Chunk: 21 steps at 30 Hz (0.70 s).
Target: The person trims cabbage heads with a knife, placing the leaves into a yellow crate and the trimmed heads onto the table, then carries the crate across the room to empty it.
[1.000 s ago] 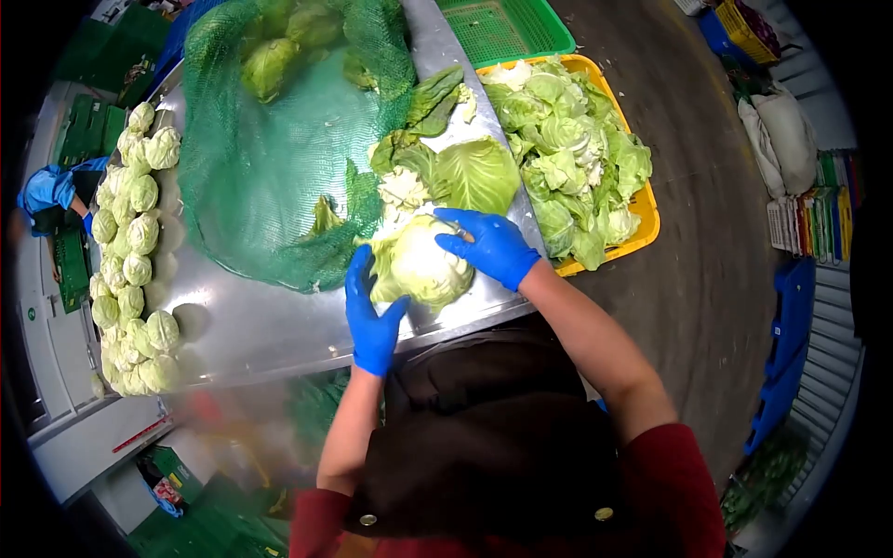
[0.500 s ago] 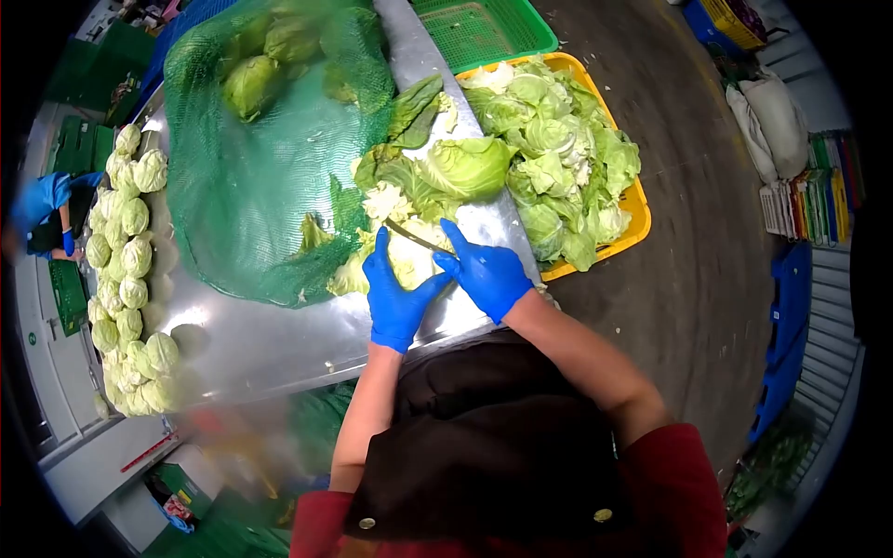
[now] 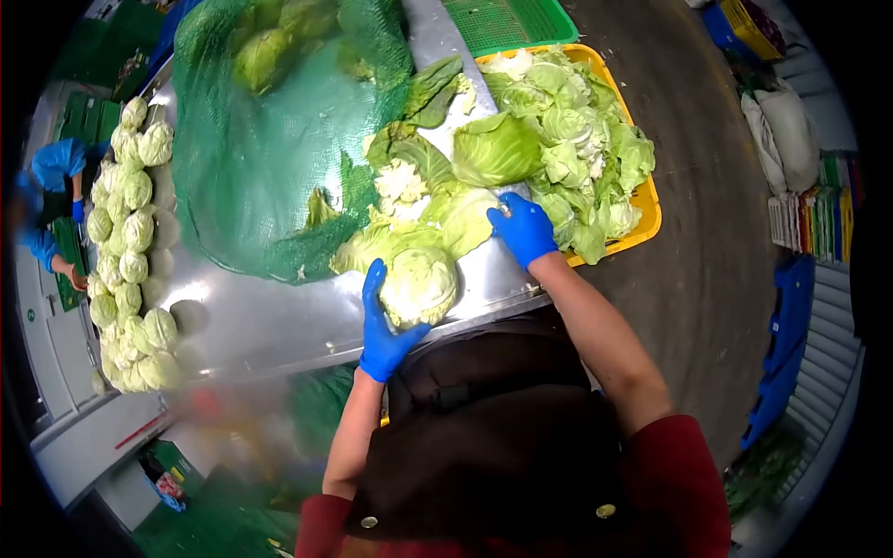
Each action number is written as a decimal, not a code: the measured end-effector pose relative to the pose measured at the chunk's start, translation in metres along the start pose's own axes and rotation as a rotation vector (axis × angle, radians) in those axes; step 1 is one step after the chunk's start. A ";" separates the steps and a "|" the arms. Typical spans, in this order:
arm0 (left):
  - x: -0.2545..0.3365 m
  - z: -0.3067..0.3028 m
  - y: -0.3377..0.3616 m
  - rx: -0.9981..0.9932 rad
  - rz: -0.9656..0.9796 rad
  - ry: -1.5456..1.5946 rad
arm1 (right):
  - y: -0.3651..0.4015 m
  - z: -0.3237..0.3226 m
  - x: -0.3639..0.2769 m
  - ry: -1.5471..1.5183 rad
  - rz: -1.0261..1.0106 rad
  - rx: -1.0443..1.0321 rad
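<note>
My left hand (image 3: 386, 330), in a blue glove, grips a pale trimmed cabbage (image 3: 420, 286) from its left and near side, thumb and fingers spread around it. The cabbage rests near the metal table's front edge. To the right, my right hand (image 3: 523, 230), also gloved in blue, is closed beside loose outer leaves (image 3: 460, 221). A small pale bit shows at its fingers; what they hold is mostly hidden. Just beyond lies a greener cabbage (image 3: 498, 151), with dark leaves (image 3: 433, 93) and a pale leafy piece (image 3: 402, 189) around it.
A green net sack (image 3: 270, 186) with several cabbages (image 3: 262, 60) covers much of the metal table (image 3: 251, 325). Trimmed cabbages (image 3: 137, 228) line its left edge. A yellow crate (image 3: 648, 219) of leaves and a green crate (image 3: 512, 23) stand right. A co-worker (image 3: 58, 172) is at far left.
The dark knife seen between my hands is out of sight. My right hand has moved right, away from the cabbage. My left hand and the cabbage are nearer the table's front edge.
</note>
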State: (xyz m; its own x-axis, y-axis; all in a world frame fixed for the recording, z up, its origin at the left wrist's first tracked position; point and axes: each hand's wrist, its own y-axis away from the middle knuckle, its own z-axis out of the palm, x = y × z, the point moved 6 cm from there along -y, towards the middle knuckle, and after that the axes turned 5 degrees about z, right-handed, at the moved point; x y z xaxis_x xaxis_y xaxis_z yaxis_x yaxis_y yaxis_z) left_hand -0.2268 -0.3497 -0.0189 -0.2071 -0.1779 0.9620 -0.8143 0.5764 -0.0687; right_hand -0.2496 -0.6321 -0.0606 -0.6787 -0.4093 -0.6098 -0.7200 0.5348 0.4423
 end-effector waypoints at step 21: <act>0.000 -0.004 -0.014 0.182 -0.244 0.093 | 0.020 0.055 -0.039 -0.853 0.298 -0.530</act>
State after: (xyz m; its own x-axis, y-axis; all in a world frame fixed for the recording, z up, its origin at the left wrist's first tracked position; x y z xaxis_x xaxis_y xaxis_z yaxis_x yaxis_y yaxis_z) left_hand -0.2132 -0.3544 -0.0170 0.0500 -0.2144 0.9755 -0.9193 0.3719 0.1289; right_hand -0.2292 -0.5645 -0.0640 -0.6600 0.4527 -0.5996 -0.6518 0.0519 0.7566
